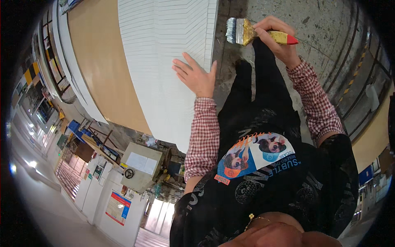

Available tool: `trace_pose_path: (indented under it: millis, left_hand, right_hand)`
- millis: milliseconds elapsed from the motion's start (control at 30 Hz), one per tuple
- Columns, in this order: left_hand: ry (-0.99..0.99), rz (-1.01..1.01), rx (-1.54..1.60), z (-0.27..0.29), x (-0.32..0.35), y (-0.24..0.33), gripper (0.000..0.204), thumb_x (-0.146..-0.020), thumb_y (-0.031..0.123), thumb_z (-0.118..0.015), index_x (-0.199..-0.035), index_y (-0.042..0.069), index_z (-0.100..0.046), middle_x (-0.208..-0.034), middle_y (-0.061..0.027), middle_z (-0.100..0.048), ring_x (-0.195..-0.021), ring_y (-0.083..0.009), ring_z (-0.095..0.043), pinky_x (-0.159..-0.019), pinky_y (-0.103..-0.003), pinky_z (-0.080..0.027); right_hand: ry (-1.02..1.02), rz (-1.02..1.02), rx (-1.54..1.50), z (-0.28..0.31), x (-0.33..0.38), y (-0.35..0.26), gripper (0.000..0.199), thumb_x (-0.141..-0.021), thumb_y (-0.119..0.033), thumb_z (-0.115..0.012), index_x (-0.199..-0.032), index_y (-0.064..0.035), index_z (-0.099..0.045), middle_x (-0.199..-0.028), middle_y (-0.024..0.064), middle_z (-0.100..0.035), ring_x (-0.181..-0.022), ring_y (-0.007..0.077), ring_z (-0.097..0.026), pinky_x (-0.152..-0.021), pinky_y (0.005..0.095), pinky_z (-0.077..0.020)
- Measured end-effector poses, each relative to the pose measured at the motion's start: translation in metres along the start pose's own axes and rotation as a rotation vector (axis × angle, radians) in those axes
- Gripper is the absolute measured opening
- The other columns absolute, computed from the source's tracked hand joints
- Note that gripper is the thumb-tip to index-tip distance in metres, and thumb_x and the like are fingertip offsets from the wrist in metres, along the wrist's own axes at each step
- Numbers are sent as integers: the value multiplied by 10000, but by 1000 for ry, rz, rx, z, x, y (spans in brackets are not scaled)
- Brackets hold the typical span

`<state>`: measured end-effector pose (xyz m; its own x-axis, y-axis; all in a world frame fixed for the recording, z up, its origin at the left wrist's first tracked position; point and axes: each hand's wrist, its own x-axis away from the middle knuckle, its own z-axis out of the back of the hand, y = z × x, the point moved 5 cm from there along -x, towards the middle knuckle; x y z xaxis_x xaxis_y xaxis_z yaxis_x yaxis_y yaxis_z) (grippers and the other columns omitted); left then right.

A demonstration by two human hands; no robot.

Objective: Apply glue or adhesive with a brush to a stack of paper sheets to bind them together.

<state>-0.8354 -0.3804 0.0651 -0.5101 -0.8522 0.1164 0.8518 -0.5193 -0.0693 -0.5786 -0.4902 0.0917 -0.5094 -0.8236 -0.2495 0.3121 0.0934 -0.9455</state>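
Observation:
My left hand (198,78) lies with its fingers spread on a large white sheet (160,82), near the sheet's right edge. Fine dark lines, bent in a zigzag, run across the far part of that sheet. To the right, past the sheet's edge and over the floor, my right hand (280,39) is closed round the handle of a wide paintbrush (248,32). The handle is yellow with a red end, and the bristle end points left toward the sheet. Yellowish stains cover part of the brush. Both forearms wear red-and-white checked sleeves.
A tan board surface (103,61) stretches along the left of the white sheet. Grey, stained floor (317,33) lies beyond my legs at the right, with a yellow-and-black line (352,78) along it. A machine with a black handwheel (129,173) stands at lower left.

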Motion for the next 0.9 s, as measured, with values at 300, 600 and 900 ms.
trace_pose_path:
  millis: [300, 600, 900]
  left_hand:
    - [-227, -116, 342, 37, -27, -24, 730, -798, 480, -634, -1366, 65, -437, -1311, -324, -451, -1199, -510, -440, -951, -445, -427]
    - [-287, -62, 463, 48, -26, -13, 667, -794, 363, -702, -1332, 34, -484, -1305, -323, -457, -1301, -353, -404, -1007, -340, -381]
    - [-271, -112, 391, 48, -30, -6, 723, -784, 481, -642, -1342, 54, -470, -1288, -334, -468, -1195, -505, -450, -932, -434, -442]
  right_hand:
    - [113, 18, -151, -1, -39, 0, 125, -821, -90, -614, -723, -13, -627, -763, 71, -629, -681, 151, -584, -612, 306, -473]
    - [-78, -14, -94, -9, -24, 8, 119, -846, -93, -605, -774, -1, -630, -813, 83, -644, -738, 159, -608, -667, 293, -487]
    - [-4, 40, -24, -2, -37, 10, 110, -853, -90, -604, -803, 6, -624, -828, 79, -637, -768, 160, -611, -692, 275, -488]
